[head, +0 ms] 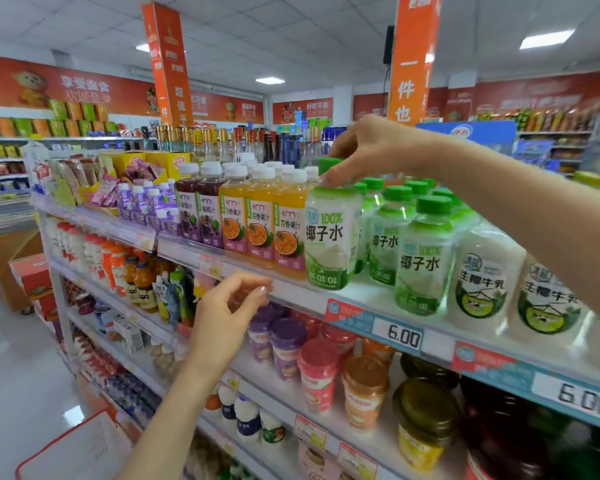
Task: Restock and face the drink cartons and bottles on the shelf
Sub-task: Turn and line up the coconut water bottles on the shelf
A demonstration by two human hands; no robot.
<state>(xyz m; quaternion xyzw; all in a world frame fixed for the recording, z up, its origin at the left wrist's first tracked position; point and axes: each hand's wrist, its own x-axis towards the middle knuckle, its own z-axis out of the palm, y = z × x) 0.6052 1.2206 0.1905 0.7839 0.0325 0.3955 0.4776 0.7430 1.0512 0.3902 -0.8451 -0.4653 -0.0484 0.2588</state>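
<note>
shop aisle, orange banners (pixel 168 64) overhead. left hand (pixel 229 313) loose, empty, just below top shelf (pixel 368 294) front edge. passionfruit juice bottles (pixel 288 230) lined up. coconut water bottle (pixel 329 237) at front edge beside them, right hand (pixel 357 157) pinching its green cap. best: turn label square forward, base flush with edge, matching neighbour bottles (pixel 423 258).

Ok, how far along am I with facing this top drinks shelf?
Done, it seems: the juice bottles line the edge of the shelf, labels out. In hand: your right hand grips the green cap of the front coconut water bottle; your left hand hovers, holding nothing. Left: the set-back coconut water bottle beside it stands farther in, leaving a gap at the edge.
</note>
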